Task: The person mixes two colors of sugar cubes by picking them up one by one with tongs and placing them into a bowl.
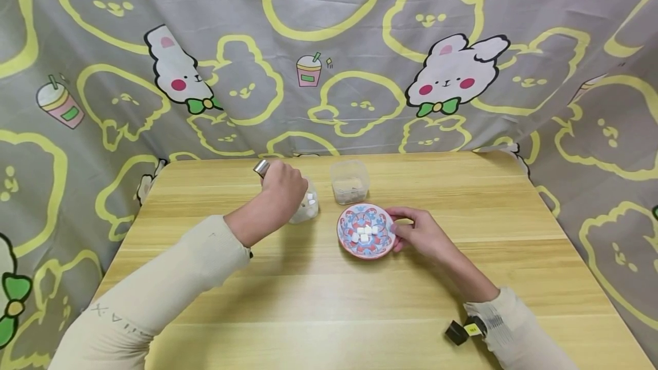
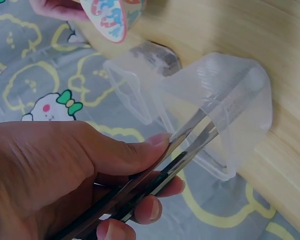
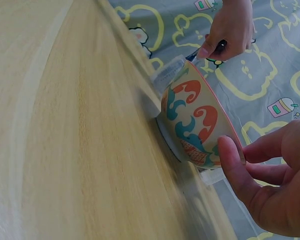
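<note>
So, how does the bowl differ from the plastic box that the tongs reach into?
The bowl is round with a coloured pattern; the box is whitish and see-through. The right hand grips the bowl; the left hand grips tongs reaching into the box. Both contain white pieces.

In the head view the left hand (image 1: 280, 190) hides most of the tongs (image 1: 261, 168) and part of the left tub (image 1: 311, 208). The left wrist view cuts off the bowl (image 2: 112, 17) and right hand (image 2: 57, 9); the tongs' tips look blurred through cloudy plastic. The label (image 1: 473, 329), near right, is too small to read.
</note>
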